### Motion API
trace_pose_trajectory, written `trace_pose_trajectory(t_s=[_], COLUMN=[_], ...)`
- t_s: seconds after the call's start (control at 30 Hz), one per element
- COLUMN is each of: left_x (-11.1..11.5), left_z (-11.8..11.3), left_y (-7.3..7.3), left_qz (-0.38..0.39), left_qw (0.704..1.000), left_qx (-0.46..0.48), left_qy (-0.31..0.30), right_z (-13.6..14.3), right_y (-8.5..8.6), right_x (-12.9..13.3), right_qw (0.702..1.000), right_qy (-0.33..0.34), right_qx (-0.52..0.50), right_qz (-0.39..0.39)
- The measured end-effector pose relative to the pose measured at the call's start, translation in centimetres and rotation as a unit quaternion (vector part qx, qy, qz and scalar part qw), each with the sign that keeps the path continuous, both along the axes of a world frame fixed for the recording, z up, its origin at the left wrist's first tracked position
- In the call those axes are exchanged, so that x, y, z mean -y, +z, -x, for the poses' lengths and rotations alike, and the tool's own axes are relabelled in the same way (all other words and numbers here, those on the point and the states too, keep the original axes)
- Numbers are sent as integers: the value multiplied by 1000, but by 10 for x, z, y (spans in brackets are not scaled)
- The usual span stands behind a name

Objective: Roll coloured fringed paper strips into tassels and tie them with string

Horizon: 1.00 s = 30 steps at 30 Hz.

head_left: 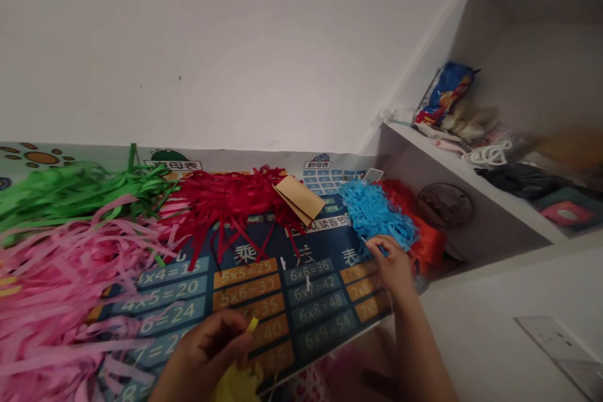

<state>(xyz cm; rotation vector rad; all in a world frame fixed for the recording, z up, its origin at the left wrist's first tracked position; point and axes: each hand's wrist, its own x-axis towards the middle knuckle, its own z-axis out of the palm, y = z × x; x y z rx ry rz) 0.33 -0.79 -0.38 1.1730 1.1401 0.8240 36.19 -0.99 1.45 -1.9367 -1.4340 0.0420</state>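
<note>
My left hand (210, 352) is closed in a pinch at the front of the table. A short end of yellow strip (253, 325) sticks out from its fingertips, and a bunch of yellow strips (235, 384) hangs just below. Over on the right, my right hand (390, 262) has thumb and forefinger pressed together at the near edge of a pile of blue strips (377, 217). A thin pale tip shows at those fingers, too small to name. Behind the blue pile lie orange-red strips (426, 242).
Pink strips (70, 289), green strips (89, 191) and red strips (230, 201) cover the left and back of a printed times-table mat (325, 308). A folded tan card (301, 200) rests beside the red ones. A white shelf (471, 182) with packets and cords borders the right side.
</note>
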Motion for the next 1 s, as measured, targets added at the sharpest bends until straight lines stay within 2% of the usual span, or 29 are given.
trace_pose_trajectory(t_s=[0.07,0.13,0.17,0.23,0.3,0.4,0.5,0.63,0.77,0.87,0.93,1.0], left_x=[1,2,3,4,5,8,10,11,13,16,18,19], left_z=[-5,-8,-9,-6,-1,6,10,11,12,14,15,17], left_y=[0,0,-1,-1,0,3,4,2,2,7,10,12], left_qz=[46,118,155,206,211,187,152,77,42,-30,-91,-143], left_qw=[998,986,976,957,951,955,965,987,995,999,991,975], left_qx=[45,111,145,197,217,216,196,120,76,-14,-96,-172], left_qy=[15,33,45,61,69,86,83,70,46,29,20,1], right_z=[55,113,138,176,196,207,211,215,214,210,209,208], right_y=[5,5,4,1,-4,-9,-10,-8,-10,-13,-13,-13], right_x=[12,24,30,37,37,32,29,29,27,26,27,28], right_qw=[995,952,931,895,871,852,852,838,808,794,802,831], right_qy=[73,175,199,217,210,210,217,216,204,225,247,274], right_qx=[-70,-235,-288,-368,-420,-452,-448,-473,-528,-526,-496,-436], right_qz=[18,84,103,129,143,162,161,165,166,205,222,211])
